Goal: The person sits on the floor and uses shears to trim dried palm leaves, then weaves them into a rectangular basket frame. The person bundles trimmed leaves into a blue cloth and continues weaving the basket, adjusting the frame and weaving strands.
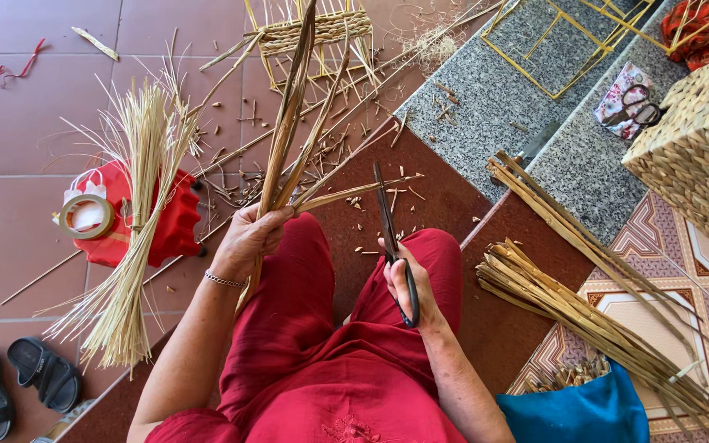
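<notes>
The left hand (pixel 249 234) grips a bunch of dried reed strips (pixel 289 115) upright above the lap; their tops run out of view. The right hand (pixel 410 287) holds black scissors (pixel 389 226), handles half hidden by the fingers, blades apparently closed.

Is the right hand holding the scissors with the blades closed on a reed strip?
No, the right hand holds the scissors clear of the reed strips that the left hand grips.
</notes>
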